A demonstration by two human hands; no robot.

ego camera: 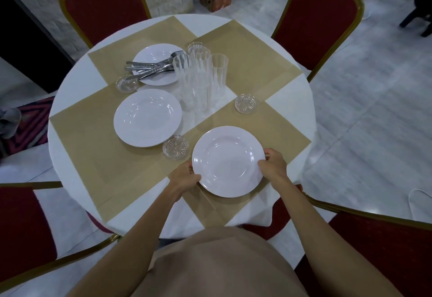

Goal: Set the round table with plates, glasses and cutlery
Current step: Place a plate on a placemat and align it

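A white plate (228, 161) sits over the near beige placemat (280, 130). My left hand (187, 176) grips its left rim and my right hand (273, 164) grips its right rim. A second white plate (147, 118) lies on the left placemat. A third plate (156, 63) at the far left carries a pile of forks and other cutlery (152, 68). Several tall clear glasses (201, 79) stand bunched at the table's centre. Small clear glass coasters lie near the plates, one (175, 147) just left of the held plate.
The round table has a white cloth (297, 100) and four beige placemats. Red chairs with gold frames ring it: far left (102, 9), far right (320, 16), near left (23, 222), near right (378, 245). More coasters (246, 103) (127, 84) sit on the mats.
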